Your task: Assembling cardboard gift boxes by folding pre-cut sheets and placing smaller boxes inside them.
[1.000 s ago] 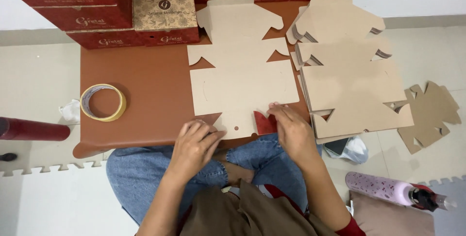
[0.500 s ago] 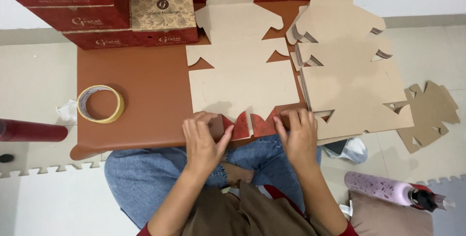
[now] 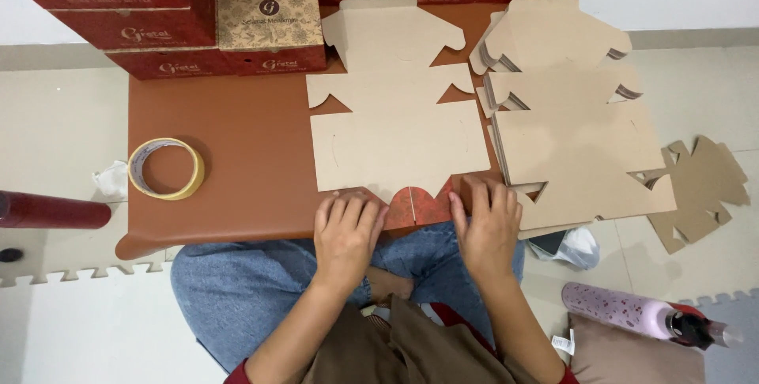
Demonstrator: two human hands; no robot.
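Flat brown die-cut cardboard box blank [image 3: 395, 143] is lying at the brown table's [image 3: 237, 139] 6 o'clock edge. Left hand [image 3: 346, 234] and right hand [image 3: 489, 224], both open-palmed, are pressing its red-faced flaps [image 3: 417, 204]. Judged light, stiff, creasable; best gripped along edges.

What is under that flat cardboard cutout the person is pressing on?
The flat cardboard cutout lies on the brown tabletop. At its near edge both hands press folded flaps whose red printed side shows. Whatever else lies beneath the sheet is covered.
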